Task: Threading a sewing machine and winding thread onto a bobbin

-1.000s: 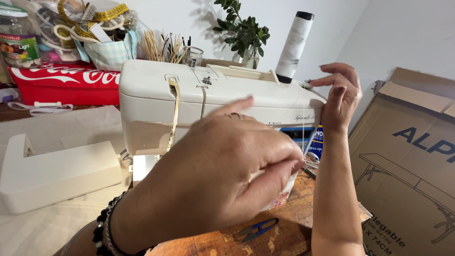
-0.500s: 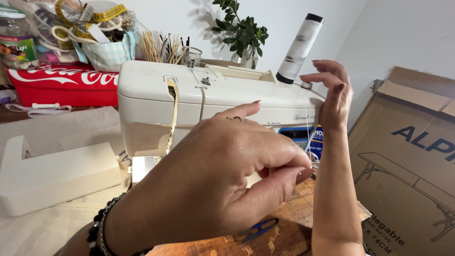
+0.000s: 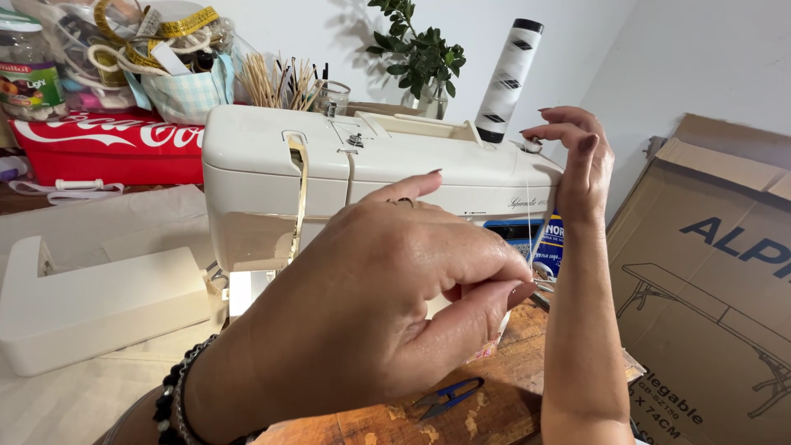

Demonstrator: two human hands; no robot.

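A cream sewing machine [image 3: 362, 173] stands on the wooden table, a tall white thread cone [image 3: 508, 78] upright at its right end. My left hand [image 3: 387, 305] is raised close to the camera in front of the machine, thumb and fingertips pinched on a thin white thread [image 3: 528, 214] that runs straight up. My right hand [image 3: 577, 161] reaches up at the machine's right end, fingers curled over the bobbin winder on top, beside the cone's base. Beaded bracelets circle my left wrist.
A white detached machine extension piece [image 3: 91, 301] lies at left. Blue thread snips [image 3: 449, 397] lie on the wood below my hand. A large cardboard box [image 3: 709, 272] leans at right. Red tin, jar, measuring tapes, stick holder and a plant line the back.
My right hand has shifted slightly left and lower onto the top of the machine's right end. My left hand stays pinched, now with the thread stretched upward from it.
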